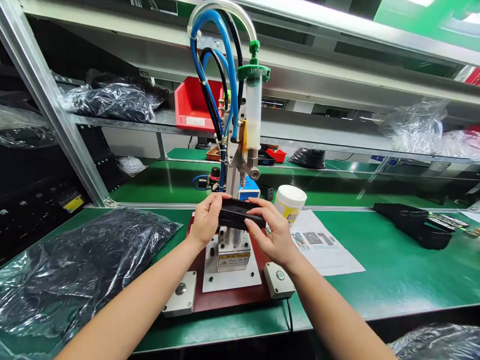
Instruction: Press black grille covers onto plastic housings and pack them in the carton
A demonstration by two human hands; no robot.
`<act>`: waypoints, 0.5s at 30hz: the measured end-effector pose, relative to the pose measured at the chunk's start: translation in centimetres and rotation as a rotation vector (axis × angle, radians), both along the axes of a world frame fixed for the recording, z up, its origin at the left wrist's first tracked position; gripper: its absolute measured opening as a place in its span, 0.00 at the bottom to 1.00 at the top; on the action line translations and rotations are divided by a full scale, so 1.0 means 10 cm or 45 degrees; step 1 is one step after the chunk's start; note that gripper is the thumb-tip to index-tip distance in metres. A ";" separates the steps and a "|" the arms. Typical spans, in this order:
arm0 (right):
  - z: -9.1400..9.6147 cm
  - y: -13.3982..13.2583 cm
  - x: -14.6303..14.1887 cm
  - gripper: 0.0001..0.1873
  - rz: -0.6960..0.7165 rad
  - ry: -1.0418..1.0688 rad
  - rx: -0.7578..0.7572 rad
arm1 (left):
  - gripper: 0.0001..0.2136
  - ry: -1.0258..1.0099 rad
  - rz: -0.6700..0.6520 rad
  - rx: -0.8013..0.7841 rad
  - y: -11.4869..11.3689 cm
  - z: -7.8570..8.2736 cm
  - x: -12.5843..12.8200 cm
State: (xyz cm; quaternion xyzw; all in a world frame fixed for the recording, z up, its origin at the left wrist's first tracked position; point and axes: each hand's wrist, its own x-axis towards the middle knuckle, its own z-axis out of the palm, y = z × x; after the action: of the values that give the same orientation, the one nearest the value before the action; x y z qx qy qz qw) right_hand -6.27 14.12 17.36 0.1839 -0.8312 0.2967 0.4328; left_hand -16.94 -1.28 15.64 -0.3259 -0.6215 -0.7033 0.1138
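Both my hands hold a black rectangular plastic part (240, 212) in front of a bench-top dispensing machine. At its left end, my left hand (207, 217) grips it between thumb and fingers. My right hand (273, 230) pinches the right end, thumb on the near side and fingers over the far side. Just above the part is the nozzle (243, 180) of the machine. Over that stands a clear syringe barrel (254, 110) with a green cap and pale contents. The machine's metal base (232, 275) rests on a dark red board beneath my hands.
Button boxes (279, 277) flank the base. A large clear bag of black parts (93, 255) lies left. To the right are a white tub (290, 200), a printed sheet (326, 250) and a long black part (416, 222). A red bin (195, 105) sits on the shelf behind.
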 end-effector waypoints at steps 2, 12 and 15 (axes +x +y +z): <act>-0.01 -0.02 -0.03 0.04 0.020 0.025 -0.029 | 0.20 -0.007 0.056 0.008 0.01 -0.03 0.01; -0.17 -0.11 -0.21 0.11 0.020 0.254 -0.273 | 0.17 0.104 0.164 0.026 0.03 -0.08 0.01; -0.21 -0.16 -0.24 0.12 -0.054 0.337 -0.302 | 0.17 0.085 0.169 -0.002 0.02 -0.05 0.00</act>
State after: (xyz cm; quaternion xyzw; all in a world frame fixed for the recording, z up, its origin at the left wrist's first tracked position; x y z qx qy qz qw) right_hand -8.62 12.57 15.29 0.1513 -0.7298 0.3568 0.5632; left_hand -16.94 -1.13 15.10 -0.3071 -0.6382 -0.6825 0.1806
